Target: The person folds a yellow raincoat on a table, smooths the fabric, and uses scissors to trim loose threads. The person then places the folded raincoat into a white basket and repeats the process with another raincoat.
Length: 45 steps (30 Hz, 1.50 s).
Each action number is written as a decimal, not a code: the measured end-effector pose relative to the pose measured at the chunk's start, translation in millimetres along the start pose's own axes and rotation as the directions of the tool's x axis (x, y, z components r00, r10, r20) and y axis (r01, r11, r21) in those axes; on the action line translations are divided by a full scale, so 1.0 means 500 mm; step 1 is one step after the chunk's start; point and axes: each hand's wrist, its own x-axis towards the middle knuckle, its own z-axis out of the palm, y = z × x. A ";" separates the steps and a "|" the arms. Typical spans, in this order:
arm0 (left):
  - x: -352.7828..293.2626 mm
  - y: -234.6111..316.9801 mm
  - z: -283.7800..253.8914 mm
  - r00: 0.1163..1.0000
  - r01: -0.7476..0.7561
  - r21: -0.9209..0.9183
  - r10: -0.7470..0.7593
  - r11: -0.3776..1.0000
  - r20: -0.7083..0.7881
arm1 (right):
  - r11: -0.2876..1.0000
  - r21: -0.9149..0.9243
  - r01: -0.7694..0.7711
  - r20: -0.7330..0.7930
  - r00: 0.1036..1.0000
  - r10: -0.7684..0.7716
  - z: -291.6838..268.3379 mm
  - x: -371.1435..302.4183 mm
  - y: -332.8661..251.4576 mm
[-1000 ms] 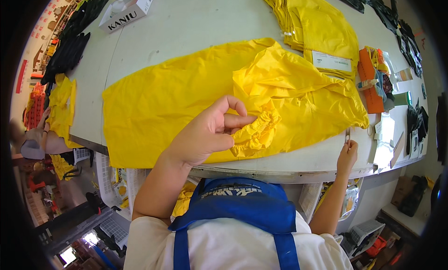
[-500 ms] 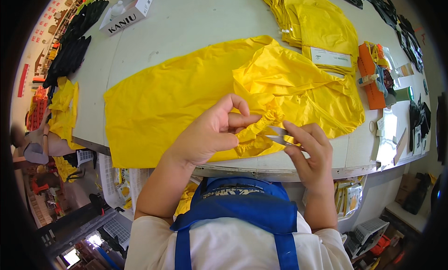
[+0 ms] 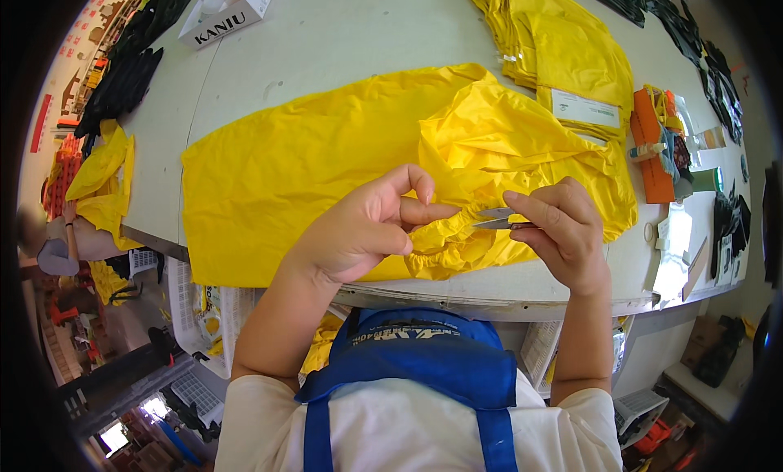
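Note:
A yellow garment (image 3: 302, 178) of thin, wrinkled fabric lies spread over the table before me. At its near right part is a gathered, elastic-looking edge (image 3: 444, 242). My left hand (image 3: 351, 227) grips this edge from the left, index finger raised and curled; some fingertips are hidden by the cloth. From the right, my right hand (image 3: 567, 231) pinches a small pair of metal thread snips (image 3: 496, 219) between thumb and fingers. Their blades point left, just over the gathered cloth, a little apart. Whether a thread lies between them is too small to tell.
Folded yellow garments (image 3: 575, 44) with a white label lie stacked at the far right. Beside them stands an orange box (image 3: 650, 158) of small items. A white box (image 3: 228, 17) with a bottle and black gloves (image 3: 122, 84) lie far left. Another person (image 3: 69, 235) sits at the left.
My right hand has drawn slightly right and up with the snips, and their blades are closer together. My left hand keeps its hold on the gathered edge. The whole view has shifted a little.

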 end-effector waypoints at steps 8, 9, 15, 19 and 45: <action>0.002 0.004 -0.015 1.000 0.006 -0.054 -0.005 0.999 0.013 | 0.996 0.059 0.068 0.056 0.996 -0.071 0.005 0.029 0.008; 0.002 0.003 -0.016 1.000 0.011 -0.062 -0.010 0.998 0.017 | 0.994 0.085 0.067 0.055 0.996 -0.072 0.006 0.030 0.009; 0.004 -0.001 -0.017 1.000 0.016 -0.079 -0.014 0.997 0.025 | 0.989 0.091 0.114 0.083 0.989 -0.121 0.013 0.042 0.002; 0.002 0.003 -0.020 0.999 0.042 -0.038 -0.041 0.998 0.036 | 0.972 0.228 0.050 0.074 0.995 -0.068 0.017 0.034 0.006; 0.003 -0.010 0.001 1.000 -0.004 0.001 0.004 1.000 0.022 | 0.182 0.898 -0.400 0.288 0.849 0.443 0.051 -0.023 -0.099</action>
